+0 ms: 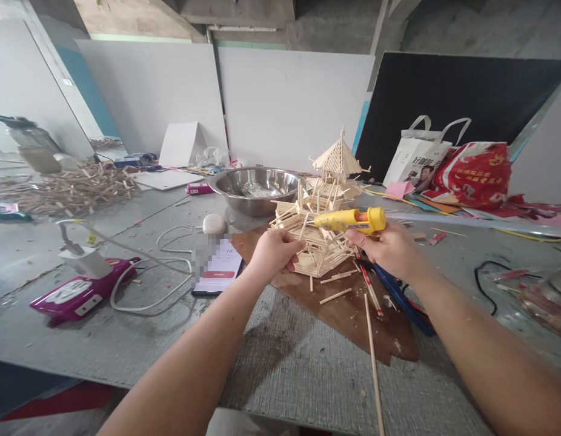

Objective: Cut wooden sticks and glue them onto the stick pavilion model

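My right hand is wrapped round a yellow hot glue gun, its nozzle pointing left over a wooden stick model. A long clear glue stick runs out of the gun's back. At the model's left side, my left hand is closed in a pinch, with a short wooden stick rising from its fingertips. The model has a many-sided base of layered sticks. Behind it stands a pointed stick roof. Loose stick pieces lie in front on a brown sheet.
A steel bowl stands behind the model. Left are a phone, a white round case, cables and a purple power strip. A blue-handled tool lies under my right forearm. Bags stand back right; a stick pile lies left.
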Demonstrator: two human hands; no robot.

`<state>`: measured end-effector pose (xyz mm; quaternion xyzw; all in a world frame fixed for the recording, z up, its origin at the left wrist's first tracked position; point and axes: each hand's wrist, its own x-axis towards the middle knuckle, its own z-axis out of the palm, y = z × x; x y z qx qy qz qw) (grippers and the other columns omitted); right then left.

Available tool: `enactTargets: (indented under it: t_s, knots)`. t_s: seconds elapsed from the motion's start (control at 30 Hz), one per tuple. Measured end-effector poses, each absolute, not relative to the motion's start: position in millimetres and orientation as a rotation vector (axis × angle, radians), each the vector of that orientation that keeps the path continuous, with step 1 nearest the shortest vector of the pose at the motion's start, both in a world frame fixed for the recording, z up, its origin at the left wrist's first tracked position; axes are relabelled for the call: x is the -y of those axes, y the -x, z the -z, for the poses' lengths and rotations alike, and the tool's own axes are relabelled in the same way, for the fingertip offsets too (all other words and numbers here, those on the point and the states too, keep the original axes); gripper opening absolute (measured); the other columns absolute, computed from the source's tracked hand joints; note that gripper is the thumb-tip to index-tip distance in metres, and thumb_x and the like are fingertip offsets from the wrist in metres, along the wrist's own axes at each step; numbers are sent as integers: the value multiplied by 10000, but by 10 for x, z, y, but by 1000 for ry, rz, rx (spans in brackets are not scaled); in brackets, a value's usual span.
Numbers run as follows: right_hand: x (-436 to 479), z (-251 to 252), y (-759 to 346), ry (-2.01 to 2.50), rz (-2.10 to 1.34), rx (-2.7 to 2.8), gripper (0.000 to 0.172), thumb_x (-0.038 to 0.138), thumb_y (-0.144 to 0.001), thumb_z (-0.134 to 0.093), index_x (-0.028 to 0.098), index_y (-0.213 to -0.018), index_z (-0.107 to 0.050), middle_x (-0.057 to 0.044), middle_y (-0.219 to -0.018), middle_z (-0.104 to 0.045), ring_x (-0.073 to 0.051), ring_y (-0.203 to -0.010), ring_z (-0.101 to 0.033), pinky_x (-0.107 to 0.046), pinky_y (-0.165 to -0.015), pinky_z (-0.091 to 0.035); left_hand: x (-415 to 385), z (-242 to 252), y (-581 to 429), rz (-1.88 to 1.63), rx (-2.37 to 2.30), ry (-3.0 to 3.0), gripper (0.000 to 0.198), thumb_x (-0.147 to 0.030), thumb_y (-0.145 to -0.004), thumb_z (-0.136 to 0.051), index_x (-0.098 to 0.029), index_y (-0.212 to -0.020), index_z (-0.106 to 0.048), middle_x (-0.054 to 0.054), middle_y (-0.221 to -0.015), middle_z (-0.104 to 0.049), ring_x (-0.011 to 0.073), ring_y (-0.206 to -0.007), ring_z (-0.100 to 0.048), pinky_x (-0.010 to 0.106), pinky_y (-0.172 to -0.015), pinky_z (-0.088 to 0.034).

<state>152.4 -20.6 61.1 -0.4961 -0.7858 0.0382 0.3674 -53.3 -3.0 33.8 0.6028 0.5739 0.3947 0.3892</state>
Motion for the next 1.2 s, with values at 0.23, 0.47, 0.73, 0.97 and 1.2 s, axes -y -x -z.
enactTargets:
  t_s: [0.23, 0.47, 0.73, 0.97, 1.2]
  knots:
    - [207, -637, -1583, 1297, -355, 1865, 369, 510, -749, -443, 178, -679, -587, 30, -397, -458, -113, -390, -447, -248, -445, -369, 35, -342, 523, -1002, -1478, -1535, 196, -242, -664, -569, -164, -545, -435, -34, -411, -500, 85, -319, -477, 190, -323, -377]
    - [150, -603, -1608, 1245, -450, 1799, 371, 524, -733, -461, 169, -709, -568, 9, -484, -531, -92, -372, -440, -243, -431, -377, 36, -346, 518, -1000, -1480, -1530, 194, -235, -675, -564, -164, -549, -435, -37, -411, -499, 80, -314, -473, 185, -321, -366]
    - [182, -591, -1546, 1336, -314, 1851, 393, 521, -744, -442, 167, -693, -607, 36, -397, -443, -102, -402, -440, -240, -476, -365, 28, -337, 519, -999, -1484, -1522, 200, -246, -682, -570, -166, -563, -430, -42, -421, -497, 74, -315, -468, 178, -323, -352]
    - [95, -466, -1525, 1365, -236, 1821, 388, 515, -749, -434, 164, -678, -585, 23, -430, -474, -117, -436, -470, -250, -497, -374, 42, -340, 512, -1015, -1514, -1524, 210, -256, -677, -574, -172, -563, -419, -45, -418, -493, 72, -316, -462, 177, -323, -356]
    - [65, -433, -1479, 1302, -197, 1847, 350, 485, -752, -452, 155, -748, -567, 3, -521, -537, -122, -451, -496, -254, -507, -397, 38, -338, 511, -1018, -1533, -1531, 218, -259, -670, -581, -175, -562, -412, -46, -416, -495, 77, -308, -465, 177, -313, -353]
